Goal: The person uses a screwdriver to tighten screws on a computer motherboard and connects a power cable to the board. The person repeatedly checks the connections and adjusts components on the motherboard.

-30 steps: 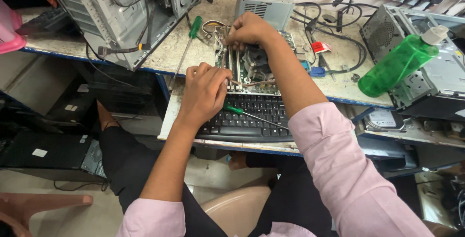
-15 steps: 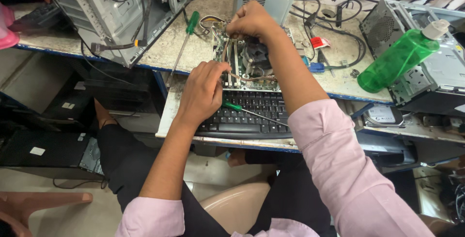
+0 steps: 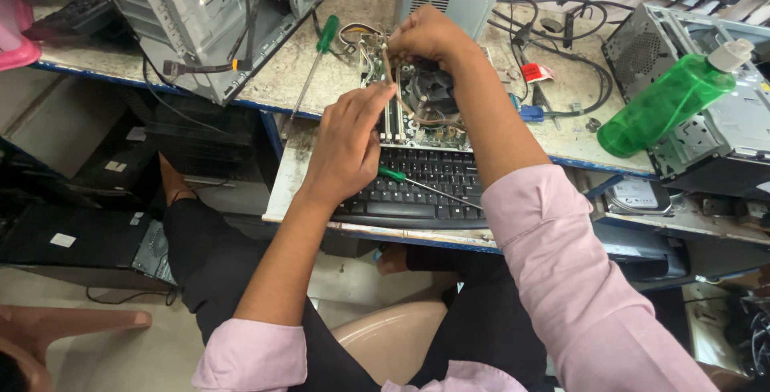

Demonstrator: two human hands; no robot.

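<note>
Bare skin of the left hand (image 3: 346, 139) hovers over the near edge of a circuit board (image 3: 417, 103), fingers bent and pinching at its slots; whether they grip anything cannot be told. Beyond it, the right hand (image 3: 429, 35) is clenched around a bundle of wires at the board's far edge. A black keyboard (image 3: 425, 187) lies just below the board, with a small green screwdriver (image 3: 401, 177) resting on it. To the right, on the desk (image 3: 273, 79), a green bottle (image 3: 670, 99) leans against a computer case.

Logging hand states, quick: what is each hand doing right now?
Left hand: fingers extended, touching the motherboard; holds nothing visible.
Right hand: curled over the motherboard's top; whether it grips anything cannot be told.
</note>
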